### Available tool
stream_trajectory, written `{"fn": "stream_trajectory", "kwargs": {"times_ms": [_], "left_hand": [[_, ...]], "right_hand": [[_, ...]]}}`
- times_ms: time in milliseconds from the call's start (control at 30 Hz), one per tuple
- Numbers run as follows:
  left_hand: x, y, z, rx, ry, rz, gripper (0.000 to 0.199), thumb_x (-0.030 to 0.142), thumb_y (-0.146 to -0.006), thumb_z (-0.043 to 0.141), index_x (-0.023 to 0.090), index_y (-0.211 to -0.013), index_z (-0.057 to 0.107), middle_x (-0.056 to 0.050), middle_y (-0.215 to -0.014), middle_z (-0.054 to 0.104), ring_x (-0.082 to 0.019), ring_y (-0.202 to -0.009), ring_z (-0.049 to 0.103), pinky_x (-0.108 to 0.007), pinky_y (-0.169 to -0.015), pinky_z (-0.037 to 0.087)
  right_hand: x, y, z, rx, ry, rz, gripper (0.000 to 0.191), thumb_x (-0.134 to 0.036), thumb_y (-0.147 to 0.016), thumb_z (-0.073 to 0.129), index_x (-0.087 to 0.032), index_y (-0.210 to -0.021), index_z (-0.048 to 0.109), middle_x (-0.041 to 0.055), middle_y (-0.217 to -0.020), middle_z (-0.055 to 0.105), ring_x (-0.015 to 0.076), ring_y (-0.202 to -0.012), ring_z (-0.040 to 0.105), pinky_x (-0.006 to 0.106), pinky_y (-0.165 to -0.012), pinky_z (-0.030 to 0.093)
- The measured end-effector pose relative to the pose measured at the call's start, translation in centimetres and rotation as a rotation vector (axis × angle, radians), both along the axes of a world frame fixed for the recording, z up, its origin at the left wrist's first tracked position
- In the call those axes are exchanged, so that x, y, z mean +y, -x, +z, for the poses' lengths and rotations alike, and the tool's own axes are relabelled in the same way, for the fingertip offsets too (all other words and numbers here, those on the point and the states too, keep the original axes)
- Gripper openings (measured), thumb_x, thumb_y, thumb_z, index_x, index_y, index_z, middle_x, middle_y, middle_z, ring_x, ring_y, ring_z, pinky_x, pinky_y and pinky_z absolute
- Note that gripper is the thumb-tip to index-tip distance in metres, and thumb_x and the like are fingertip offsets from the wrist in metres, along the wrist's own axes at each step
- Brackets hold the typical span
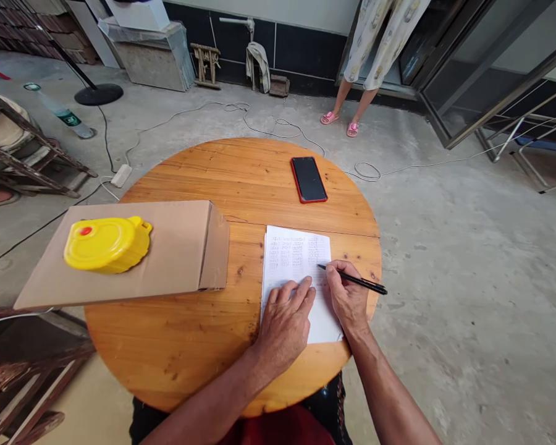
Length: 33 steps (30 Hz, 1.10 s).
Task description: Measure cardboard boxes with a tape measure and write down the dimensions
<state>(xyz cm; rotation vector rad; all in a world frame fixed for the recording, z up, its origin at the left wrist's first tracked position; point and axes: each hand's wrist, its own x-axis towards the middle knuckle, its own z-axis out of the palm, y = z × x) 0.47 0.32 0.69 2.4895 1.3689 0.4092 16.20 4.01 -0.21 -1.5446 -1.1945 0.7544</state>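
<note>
White sheets of paper (322,318) lie on the round wooden table (185,358), with rows of small handwriting across the upper part. My right hand (349,296) is closed around a black pen (364,283), whose tip is at the writing near the sheet's right side. Flat on the paper's lower left rests my left hand (287,315), fingers stretched out and holding nothing. Beyond the paper is a dark-screened phone (309,179) in a red case.
A cardboard box (176,247) overhangs the table's left edge, with a yellow plastic case (106,247) on top. A person in pink sandals (352,129) stands near the doorway. Cables (301,131) run over the floor, and wooden chairs (23,148) are at the left.
</note>
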Motion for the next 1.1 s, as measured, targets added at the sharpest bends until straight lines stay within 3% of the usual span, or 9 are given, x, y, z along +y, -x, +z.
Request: {"fn": "stream_trajectory", "kwargs": {"times_ms": [1100], "left_hand": [[-0.1,-0.04,-0.08,0.008,0.018,-0.003,0.061,0.005,-0.077,0.051,0.02,-0.136,0.05,-0.001,-0.152,0.045,-0.028,-0.121,0.045,-0.047,-0.096,0.042]], "right_hand": [[-0.07,-0.08,-0.53,-0.077,-0.011,-0.008,0.018,-0.033,-0.092,0.055,-0.02,-0.082,0.062,-0.0025,-0.066,0.056,0.0114,-0.054,0.045,0.024,-0.05,0.037]]}}
